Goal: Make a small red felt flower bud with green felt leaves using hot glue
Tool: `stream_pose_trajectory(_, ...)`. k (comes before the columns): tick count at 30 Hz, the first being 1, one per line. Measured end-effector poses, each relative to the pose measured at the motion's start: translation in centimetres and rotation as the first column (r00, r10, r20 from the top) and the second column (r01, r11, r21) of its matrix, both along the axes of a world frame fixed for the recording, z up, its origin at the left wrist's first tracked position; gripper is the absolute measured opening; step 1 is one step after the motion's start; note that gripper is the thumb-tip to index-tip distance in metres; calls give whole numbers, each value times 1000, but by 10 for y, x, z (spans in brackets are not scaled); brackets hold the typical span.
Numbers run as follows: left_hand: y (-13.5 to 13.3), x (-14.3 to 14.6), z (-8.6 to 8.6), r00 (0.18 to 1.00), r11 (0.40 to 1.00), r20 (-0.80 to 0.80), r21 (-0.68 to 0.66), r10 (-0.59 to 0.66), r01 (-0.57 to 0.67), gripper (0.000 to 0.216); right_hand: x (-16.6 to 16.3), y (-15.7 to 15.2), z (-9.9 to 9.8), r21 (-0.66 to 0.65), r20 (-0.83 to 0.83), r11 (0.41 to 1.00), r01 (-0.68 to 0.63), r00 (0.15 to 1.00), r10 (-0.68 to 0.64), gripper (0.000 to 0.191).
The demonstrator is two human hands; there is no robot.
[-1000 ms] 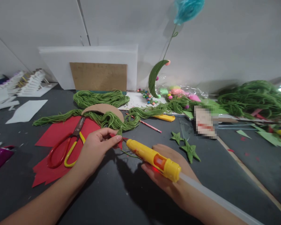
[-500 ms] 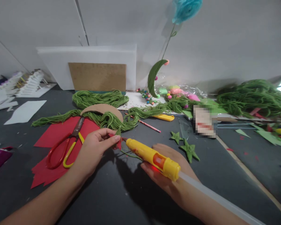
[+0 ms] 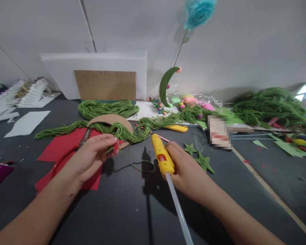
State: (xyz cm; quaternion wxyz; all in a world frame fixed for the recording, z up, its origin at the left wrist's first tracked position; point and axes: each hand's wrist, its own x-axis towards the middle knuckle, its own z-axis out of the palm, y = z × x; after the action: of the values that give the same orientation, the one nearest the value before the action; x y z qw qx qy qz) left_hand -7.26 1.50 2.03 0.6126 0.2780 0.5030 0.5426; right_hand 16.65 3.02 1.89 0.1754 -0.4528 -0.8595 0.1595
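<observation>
Between the thumb and fingers of my left hand (image 3: 88,156) is a small red paper star (image 3: 117,146), partly wrapped in green yarn. A loose strand of green yarn (image 3: 145,170) trails on the table to its right. My right hand (image 3: 185,163) is closed round a yellow hot glue gun (image 3: 163,154), whose long clear glue stick (image 3: 178,207) sticks out of the back. The gun's tip points away from me, apart from the star. Red-handled scissors (image 3: 63,160) lie on red paper (image 3: 91,178), partly hidden by my left arm. Two green yarn-wrapped stars (image 3: 204,161) lie beyond my right hand.
Green yarn skeins (image 3: 108,108) and a curved cardboard piece (image 3: 112,119) lie ahead. A yellow cutter (image 3: 177,128) is at centre right. A green crescent (image 3: 165,86) hangs below a blue flower (image 3: 200,15). Boards (image 3: 104,85) lean on the wall; a yarn heap (image 3: 270,105) is at right.
The glue gun has swung away from the star, turning its tip forward. My left hand has drawn left with the star, and the yarn strand now lies on the table in a loop.
</observation>
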Motion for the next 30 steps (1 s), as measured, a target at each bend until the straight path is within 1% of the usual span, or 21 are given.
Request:
stream_pose_trajectory(1, -1, -4, 3, 998, 999, 54, -24, -27, 29, 12, 1, 3, -1, -23, 25, 1000, -14, 1000, 14, 13)
stream_pose_trajectory(3, -5, -8, 7, 966, 972, 123, -29, -227, 232, 15, 4, 8, -4, -52, 85, 998, -43, 995, 48, 11)
stream_pose_trajectory(5, -7, -7, 8, 936, 939, 94, -25, -339, 343, 14, 5, 10, -6, -56, 156, 998, -30, 987, 39, 10)
stream_pose_trajectory(6, -8, -6, 8, 934, 935, 58, -29, -353, 355, 13, 6, 10, -7, -51, 197, 999, -8, 980, 18, 10)
stream_pose_trajectory(8, -8, -3, 5, 944, 944, -12, -41, -328, 328, 11, 7, 9, -10, -37, 283, 998, 43, 959, -30, 8)
stream_pose_trajectory(10, -7, 0, 3, 949, 950, -40, -39, -311, 310, 10, 8, 8, -12, -29, 347, 997, 65, 937, -51, 9)
stream_pose_trajectory(12, -7, 3, 2, 951, 952, -46, -37, -306, 304, 10, 10, 7, -14, -30, 373, 998, 60, 927, -44, 14)
stream_pose_trajectory(15, -11, 10, 2, 948, 948, -35, -42, -316, 314, 11, 11, 4, -14, -23, 378, 999, 41, 925, -29, 16)
stream_pose_trajectory(17, -16, 18, 3, 946, 946, -30, -33, -322, 321, 14, 7, -2, -9, 26, 297, 999, 20, 954, -27, 23)
stream_pose_trajectory(18, -19, 22, 3, 945, 946, -33, -26, -324, 324, 14, 4, -7, -6, 57, 198, 998, 9, 980, -20, 29)
stream_pose_trajectory(19, -21, 27, 3, 944, 945, -48, -7, -327, 327, 14, -1, -13, -2, 37, 53, 999, -25, 998, 23, 39)
stream_pose_trajectory(20, -24, 31, 3, 944, 946, -70, 19, -321, 323, 14, -7, -18, 1, -45, -110, 997, -59, 992, 54, 45)
stream_pose_trajectory(21, -26, 35, 2, 947, 949, -83, 35, -309, 313, 12, -13, -24, 3, -177, -275, 978, -110, 960, 58, 51)
stream_pose_trajectory(22, -28, 38, 1, 950, 953, -98, 48, -295, 301, 12, -18, -30, 4, -310, -425, 937, -164, 905, 18, 58)
stream_pose_trajectory(23, -29, 41, 0, 953, 956, -110, 54, -282, 289, 12, -24, -34, 4, -419, -536, 877, -235, 844, -29, 60)
stream_pose_trajectory(25, -31, 44, -3, 957, 961, -122, 53, -264, 271, 13, -32, -38, 0, -536, -662, 787, -307, 731, -165, 62)
stream_pose_trajectory(27, -33, 46, -5, 962, 967, -127, 52, -241, 249, 13, -38, -38, -6, -623, -708, 691, -367, 640, -298, 59)
stream_pose_trajectory(28, -33, 46, -6, 966, 972, -128, 47, -223, 230, 12, -39, -37, -8, -654, -708, 652, -383, 612, -351, 54)
stream_pose_trajectory(29, -33, 47, -7, 971, 977, -128, 42, -201, 207, 12, -40, -36, -10, -678, -701, 624, -389, 597, -390, 48)
stream_pose_trajectory(30, -33, 47, -8, 976, 982, -126, 38, -177, 183, 12, -41, -35, -12, -693, -688, 615, -376, 598, -410, 41)
